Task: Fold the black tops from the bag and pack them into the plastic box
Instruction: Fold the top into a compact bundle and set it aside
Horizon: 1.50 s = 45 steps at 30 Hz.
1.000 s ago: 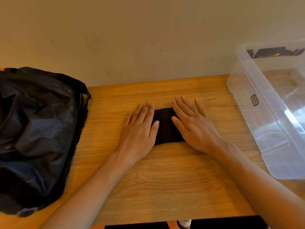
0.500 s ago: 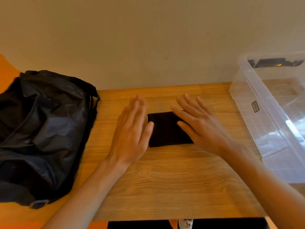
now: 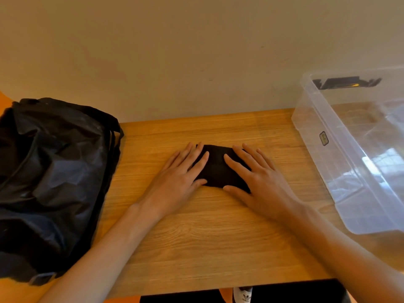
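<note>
We face a plain beige wall (image 3: 175, 51), and a wooden table (image 3: 196, 248) with a light oak grain is pushed right up against it. A big black bag (image 3: 50, 182) slumps on the table's left end, crumpled, its straps hanging down its right side. On the right end stands a clear plastic box (image 3: 341, 171) with a small label on its near wall and a black clip on its far rim; we can see nothing lying inside it. Between bag and box, mid-table, lies a black top (image 3: 218, 169), folded into a small rectangle. Our left hand (image 3: 175, 182) lies flat on its left end and our right hand (image 3: 262, 184) on its right end. Both have straight fingers spread a little, pressing down and gripping nothing. Below the table's near edge shows the tip of a shoe (image 3: 243, 295).
</note>
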### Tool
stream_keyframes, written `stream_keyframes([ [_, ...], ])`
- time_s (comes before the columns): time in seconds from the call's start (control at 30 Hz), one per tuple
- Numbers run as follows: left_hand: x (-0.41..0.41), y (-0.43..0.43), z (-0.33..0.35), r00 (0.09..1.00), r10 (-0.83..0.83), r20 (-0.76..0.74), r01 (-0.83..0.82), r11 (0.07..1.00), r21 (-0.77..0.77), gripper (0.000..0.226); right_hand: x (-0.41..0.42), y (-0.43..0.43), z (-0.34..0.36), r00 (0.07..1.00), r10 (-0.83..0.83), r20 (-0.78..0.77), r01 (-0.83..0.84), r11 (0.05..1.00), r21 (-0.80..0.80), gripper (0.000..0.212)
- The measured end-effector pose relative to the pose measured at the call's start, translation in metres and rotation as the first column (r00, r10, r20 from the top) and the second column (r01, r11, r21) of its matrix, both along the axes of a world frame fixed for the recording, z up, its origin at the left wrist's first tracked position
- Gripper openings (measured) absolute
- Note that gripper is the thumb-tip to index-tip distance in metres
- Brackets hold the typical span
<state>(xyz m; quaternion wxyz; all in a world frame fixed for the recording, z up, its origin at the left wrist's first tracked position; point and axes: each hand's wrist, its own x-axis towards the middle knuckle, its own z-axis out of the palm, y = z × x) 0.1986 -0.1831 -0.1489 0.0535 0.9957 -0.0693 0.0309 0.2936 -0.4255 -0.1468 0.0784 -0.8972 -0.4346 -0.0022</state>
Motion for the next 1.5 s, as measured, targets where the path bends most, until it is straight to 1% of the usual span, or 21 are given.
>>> stream_keyframes([
  [0.1, 0.022, -0.007, 0.005, 0.993, -0.079, 0.085, 0.075, 0.996, 0.054, 0.061, -0.008, 0.001, 0.000, 0.985, -0.166, 0.047, 0.166, 0.986, 0.008, 0.077],
  [0.17, 0.031, -0.007, 0.010, 0.988, -0.127, 0.092, 0.120, 0.990, 0.080, 0.058, -0.009, 0.001, 0.001, 0.966, -0.248, 0.068, 0.249, 0.969, -0.008, 0.079],
  [0.23, 0.028, -0.004, 0.011, 0.987, -0.144, 0.071, 0.139, 0.988, 0.071, 0.058, -0.010, -0.004, 0.003, 0.956, -0.285, 0.068, 0.287, 0.958, -0.019, 0.081],
  [0.3, 0.019, -0.001, 0.010, 0.989, -0.133, 0.059, 0.129, 0.989, 0.068, 0.062, -0.014, -0.011, 0.004, 0.959, -0.277, 0.058, 0.278, 0.961, -0.008, 0.080],
  [0.4, 0.010, -0.003, 0.014, 0.986, -0.034, 0.163, 0.035, 0.999, -0.002, 0.061, -0.024, -0.016, 0.004, 0.986, -0.161, 0.044, 0.162, 0.987, -0.009, 0.070],
  [0.43, 0.010, -0.006, 0.017, 0.981, -0.021, 0.191, 0.027, 0.999, -0.030, 0.061, -0.027, -0.017, 0.003, 0.991, -0.129, 0.041, 0.130, 0.991, -0.020, 0.068],
  [0.47, 0.013, -0.010, 0.019, 0.980, -0.043, 0.195, 0.051, 0.998, -0.035, 0.062, -0.029, -0.017, 0.002, 0.993, -0.113, 0.039, 0.114, 0.993, -0.028, 0.066],
  [0.57, 0.031, -0.019, 0.017, 0.973, -0.198, 0.114, 0.192, 0.979, 0.063, 0.064, -0.033, -0.014, 0.000, 0.986, -0.160, 0.036, 0.161, 0.987, -0.024, 0.064],
  [0.6, 0.040, -0.020, 0.014, 0.970, -0.224, 0.090, 0.217, 0.972, 0.087, 0.064, -0.033, -0.013, -0.001, 0.983, -0.183, 0.033, 0.184, 0.983, -0.024, 0.063],
  [0.7, 0.068, -0.017, 0.009, 0.962, -0.272, 0.014, 0.269, 0.959, 0.091, 0.063, -0.029, -0.015, -0.002, 0.973, -0.228, 0.029, 0.228, 0.973, -0.014, 0.062],
  [0.83, 0.108, -0.015, 0.014, 0.937, -0.350, -0.019, 0.349, 0.927, 0.135, 0.060, -0.017, -0.018, -0.001, 0.953, -0.303, 0.002, 0.303, 0.953, 0.003, 0.061],
  [0.93, 0.136, -0.026, 0.015, 0.924, -0.378, -0.052, 0.382, 0.914, 0.137, 0.060, -0.005, -0.015, 0.000, 0.915, -0.403, 0.005, 0.403, 0.915, 0.027, 0.064],
  [1.03, 0.165, -0.041, 0.019, 0.908, -0.412, -0.077, 0.419, 0.896, 0.145, 0.066, 0.003, -0.009, 0.000, 0.861, -0.509, 0.015, 0.508, 0.861, 0.024, 0.070],
  [1.13, 0.194, -0.053, 0.025, 0.879, -0.454, -0.147, 0.474, 0.866, 0.158, 0.073, 0.009, -0.004, -0.001, 0.817, -0.577, 0.011, 0.576, 0.817, 0.036, 0.073],
  [1.2, 0.211, -0.059, 0.028, 0.856, -0.482, -0.186, 0.512, 0.840, 0.181, 0.080, 0.013, -0.002, -0.001, 0.798, -0.603, -0.001, 0.602, 0.797, 0.045, 0.075],
  [1.3, 0.227, -0.064, 0.028, 0.830, -0.520, -0.200, 0.555, 0.804, 0.215, 0.088, 0.021, -0.004, -0.001, 0.780, -0.626, -0.016, 0.625, 0.778, 0.054, 0.076],
  [1.4, 0.233, -0.070, 0.026, 0.821, -0.535, -0.199, 0.568, 0.800, 0.193, 0.085, 0.030, -0.003, 0.000, 0.760, -0.649, -0.025, 0.649, 0.758, 0.068, 0.076],
  [1.5, 0.234, -0.073, 0.029, 0.826, -0.524, -0.206, 0.555, 0.821, 0.134, 0.083, 0.029, -0.003, 0.001, 0.758, -0.651, -0.045, 0.652, 0.756, 0.059, 0.078],
])
